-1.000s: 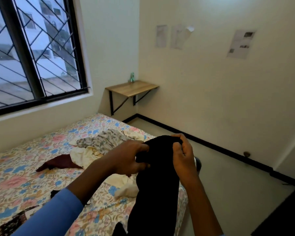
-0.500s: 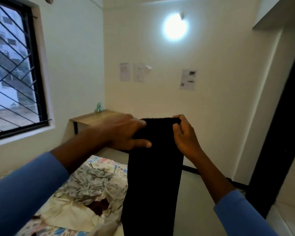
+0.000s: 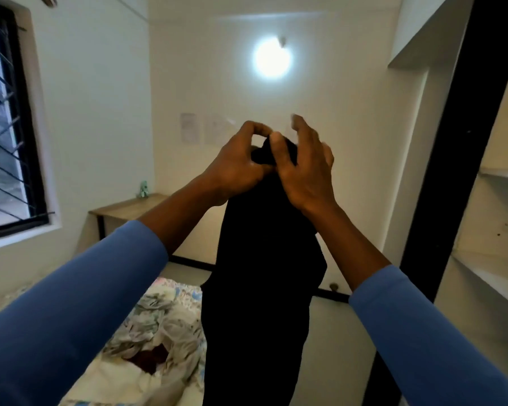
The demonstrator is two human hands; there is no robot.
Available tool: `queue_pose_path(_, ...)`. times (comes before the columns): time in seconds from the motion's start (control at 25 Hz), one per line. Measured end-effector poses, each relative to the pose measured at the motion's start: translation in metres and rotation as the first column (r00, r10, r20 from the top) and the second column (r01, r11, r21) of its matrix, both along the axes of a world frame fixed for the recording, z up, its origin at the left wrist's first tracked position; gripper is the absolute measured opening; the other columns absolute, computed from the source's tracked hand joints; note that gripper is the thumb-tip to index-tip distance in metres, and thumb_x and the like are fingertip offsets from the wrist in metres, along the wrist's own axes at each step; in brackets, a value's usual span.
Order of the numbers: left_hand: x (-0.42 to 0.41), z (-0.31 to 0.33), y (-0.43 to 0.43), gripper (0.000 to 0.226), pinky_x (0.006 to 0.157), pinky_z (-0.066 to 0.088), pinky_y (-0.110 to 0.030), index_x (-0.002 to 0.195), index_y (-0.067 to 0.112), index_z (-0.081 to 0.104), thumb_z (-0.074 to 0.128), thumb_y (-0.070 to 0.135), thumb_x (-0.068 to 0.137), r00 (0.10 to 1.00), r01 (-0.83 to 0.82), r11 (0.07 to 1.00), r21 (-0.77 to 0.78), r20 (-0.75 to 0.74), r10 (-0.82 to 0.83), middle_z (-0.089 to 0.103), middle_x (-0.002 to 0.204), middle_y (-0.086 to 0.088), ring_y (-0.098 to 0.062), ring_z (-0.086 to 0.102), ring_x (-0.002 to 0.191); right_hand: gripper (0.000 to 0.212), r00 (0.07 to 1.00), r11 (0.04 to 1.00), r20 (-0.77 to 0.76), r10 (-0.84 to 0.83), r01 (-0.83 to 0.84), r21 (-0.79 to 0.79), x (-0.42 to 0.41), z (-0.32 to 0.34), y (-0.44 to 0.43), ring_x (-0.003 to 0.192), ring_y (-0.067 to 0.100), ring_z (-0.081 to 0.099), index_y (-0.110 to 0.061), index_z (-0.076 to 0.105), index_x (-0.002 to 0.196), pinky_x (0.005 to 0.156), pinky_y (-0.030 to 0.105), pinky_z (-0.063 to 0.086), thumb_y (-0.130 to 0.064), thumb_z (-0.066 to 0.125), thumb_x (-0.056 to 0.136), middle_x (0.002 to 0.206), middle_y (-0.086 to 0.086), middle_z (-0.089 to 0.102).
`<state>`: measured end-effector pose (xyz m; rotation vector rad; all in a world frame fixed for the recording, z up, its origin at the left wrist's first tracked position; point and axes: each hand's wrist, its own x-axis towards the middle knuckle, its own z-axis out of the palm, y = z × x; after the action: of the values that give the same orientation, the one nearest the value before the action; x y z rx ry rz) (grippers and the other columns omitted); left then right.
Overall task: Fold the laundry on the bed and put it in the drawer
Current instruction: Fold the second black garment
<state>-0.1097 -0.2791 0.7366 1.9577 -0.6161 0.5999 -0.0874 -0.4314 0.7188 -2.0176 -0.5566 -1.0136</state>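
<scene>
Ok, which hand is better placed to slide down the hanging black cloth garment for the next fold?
Right, probably. The left hand pinches the top of the black cloth garment, carrying it; the right hand has fingers spread and blurred, its grip unclear, so it seems freer.

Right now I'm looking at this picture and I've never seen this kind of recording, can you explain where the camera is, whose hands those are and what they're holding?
There is no machine here: a person wears one wide-angle camera on the head, so you look out over their own blue-sleeved arms. The left hand pinches the top of a black garment, which hangs down in front of them. The right hand has its thumb on the same top; its fingers are blurred, so I cannot tell whether they grip. Below lies the bed, with a floral sheet and a pile of unfolded laundry. Behind are a window, a small wooden shelf, a lit wall lamp, and open shelves at right.
</scene>
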Motion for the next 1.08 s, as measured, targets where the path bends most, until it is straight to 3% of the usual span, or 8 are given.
queue_pose_path(0.16,-0.016,-0.055,-0.004,0.062,0.086,0.064,-0.044,0.133,0.021,0.043,0.080,0.010,0.084,0.999,0.032,0.998,-0.059,-0.038,-0.034,0.073,0.110,-0.008,-0.021,0.075,0.098,0.046,0.970,0.971,-0.166,0.179,-0.146,0.191,-0.004,-0.042,0.010,0.082,0.004,0.073,-0.022,0.076,0.093,0.086,0.034,0.060,-0.058,0.050,0.103,0.089,-0.005,0.077)
queue_pose_path(0.28,-0.030,-0.121,0.006,0.050,0.082,0.063,-0.037,0.131,0.024,0.046,0.077,0.016,0.092,0.986,0.035,0.960,-0.279,-0.149,-0.079,0.072,0.111,-0.011,-0.019,0.076,0.095,0.049,0.987,0.968,-0.078,0.140,-0.120,0.219,-0.002,-0.086,0.019,0.053,0.002,0.056,-0.026,0.057,0.060,0.056,0.026,0.047,-0.049,0.058,0.103,0.056,-0.011,0.059)
queue_pose_path(0.36,-0.037,-0.198,0.023,0.029,0.075,0.057,-0.030,0.119,0.024,0.059,0.071,0.038,0.097,0.935,-0.235,0.838,-0.493,-0.350,0.057,0.072,0.108,-0.004,-0.011,0.073,0.085,0.054,0.986,0.968,-0.066,0.150,-0.133,0.214,-0.004,-0.106,0.026,0.048,0.003,0.042,-0.023,0.045,0.055,0.053,0.031,0.036,-0.049,0.061,0.100,0.051,-0.010,0.045)
queue_pose_path(0.48,-0.064,-0.328,0.053,0.054,0.061,0.044,-0.030,0.108,0.014,0.069,0.054,0.066,0.098,0.608,-0.678,0.595,-0.432,-0.784,0.125,0.067,0.097,-0.007,-0.012,0.060,0.069,0.054,0.984,0.963,-0.062,0.165,-0.147,0.226,-0.007,-0.125,0.031,0.047,0.002,0.040,-0.031,0.039,0.053,0.053,0.024,0.031,-0.043,0.064,0.100,0.048,-0.015,0.039)
queue_pose_path(0.64,-0.072,-0.399,0.050,0.080,0.066,0.048,-0.030,0.104,0.012,0.072,0.031,0.081,0.095,0.258,-0.472,0.806,-0.357,-0.930,-0.261,0.071,0.094,-0.004,-0.017,0.060,0.084,0.049,0.980,0.959,-0.022,0.199,-0.190,0.210,-0.012,-0.131,0.038,0.051,0.004,0.042,-0.034,0.041,0.057,0.056,0.026,0.036,-0.042,0.063,0.100,0.052,-0.015,0.040)
queue_pose_path(0.72,-0.054,-0.403,0.047,0.092,0.070,0.039,-0.037,0.101,0.011,0.067,0.042,0.097,0.078,0.218,-0.329,0.808,-0.488,-0.872,-0.438,0.060,0.097,-0.006,-0.019,0.051,0.083,0.046,0.983,0.969,-0.004,0.183,-0.179,0.171,-0.014,-0.130,0.038,0.051,0.003,0.044,-0.036,0.042,0.059,0.058,0.021,0.037,-0.039,0.062,0.101,0.053,-0.016,0.041)
queue_pose_path(0.84,-0.037,-0.402,0.046,0.089,0.068,0.038,-0.037,0.104,0.017,0.073,0.053,0.098,0.072,0.177,-0.212,0.846,-0.490,-0.870,-0.460,0.052,0.103,-0.011,-0.025,0.048,0.084,0.046,0.988,0.979,0.037,0.150,-0.153,0.136,-0.016,-0.127,0.030,0.051,0.003,0.045,-0.038,0.042,0.061,0.059,0.017,0.037,-0.035,0.062,0.102,0.053,-0.016,0.040)
queue_pose_path(1.08,-0.077,-0.413,0.033,0.091,0.067,0.040,-0.035,0.087,0.018,0.065,0.036,0.103,0.071,-0.031,-0.083,0.874,-0.478,-0.876,-0.482,0.052,0.087,-0.008,-0.022,0.045,0.073,0.048,0.991,0.984,0.069,0.115,-0.123,0.126,-0.012,-0.135,0.015,0.050,0.002,0.043,-0.041,0.038,0.063,0.059,0.016,0.035,-0.031,0.064,0.102,0.054,-0.019,0.037)
